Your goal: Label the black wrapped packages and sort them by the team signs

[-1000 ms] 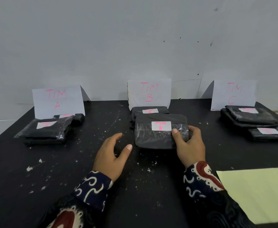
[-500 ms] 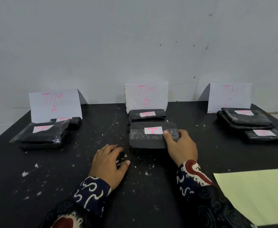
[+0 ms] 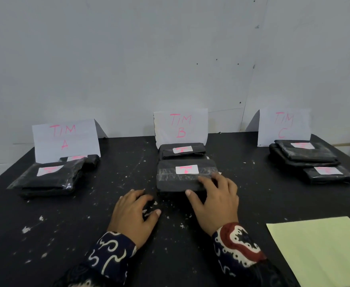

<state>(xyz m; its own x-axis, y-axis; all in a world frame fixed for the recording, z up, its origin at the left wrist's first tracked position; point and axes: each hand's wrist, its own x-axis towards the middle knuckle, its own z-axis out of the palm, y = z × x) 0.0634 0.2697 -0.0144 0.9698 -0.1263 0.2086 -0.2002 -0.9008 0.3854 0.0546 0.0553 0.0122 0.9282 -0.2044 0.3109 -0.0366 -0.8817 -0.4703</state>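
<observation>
Black and speckled with pale flecks, the counter (image 3: 91,235) fills the lower half of the view. Nearest, at the right edge, lies a pale yellow sheet of paper (image 3: 323,251). Two patterned sleeves lead up to the hands. The left hand (image 3: 132,216) rests palm down on the counter, fingers loosely curled, holding nothing, just left of the front middle package (image 3: 182,179). The right hand (image 3: 215,201) lies on that package's near right corner, fingers spread on its top and thumb against its front edge, gripping it lightly. This package is black, banded with clear tape, and carries a white label (image 3: 186,169) with pink writing.

Just behind it sits a second labelled black package (image 3: 182,151), and behind that stands the paper sign "TIM B" (image 3: 180,126), against the grey wall (image 3: 149,59).

Well left of the front middle package, two labelled black packages (image 3: 49,179) lie before the sign "TIM A" (image 3: 65,137). Well to its right, more labelled black packages (image 3: 309,158), partly stacked, lie before the sign "TIM C" (image 3: 284,126).
</observation>
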